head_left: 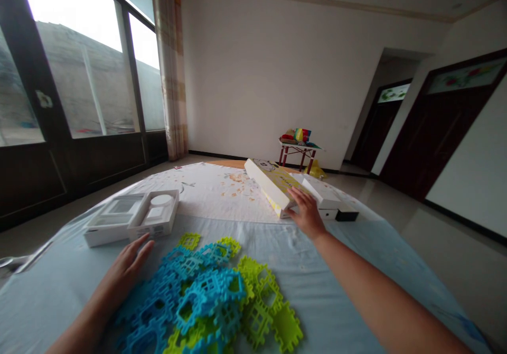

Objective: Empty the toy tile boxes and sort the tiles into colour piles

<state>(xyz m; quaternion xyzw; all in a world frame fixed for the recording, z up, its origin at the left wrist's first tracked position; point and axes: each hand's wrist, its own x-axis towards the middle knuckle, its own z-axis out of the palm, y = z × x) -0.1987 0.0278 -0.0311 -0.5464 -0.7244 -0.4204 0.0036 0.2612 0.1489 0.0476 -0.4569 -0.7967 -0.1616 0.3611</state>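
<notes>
My right hand grips the near right corner of a long yellow-and-white cardboard box, its fingers over the top and the thumb at the near end. My left hand is open with fingers stretched forward, holding nothing. Its fingertips are close to a white box with molded compartments; whether they touch it, I cannot tell. Between my hands spreads a loose pile of blue notched plastic building pieces and lime-green ones, many with window-like cutouts.
Right of the cardboard box lie smaller white boxes and a dark box end. A pale blue and floral cloth covers the round table. Farther back stands a small table with colorful packages, beside a yellow bag on the floor.
</notes>
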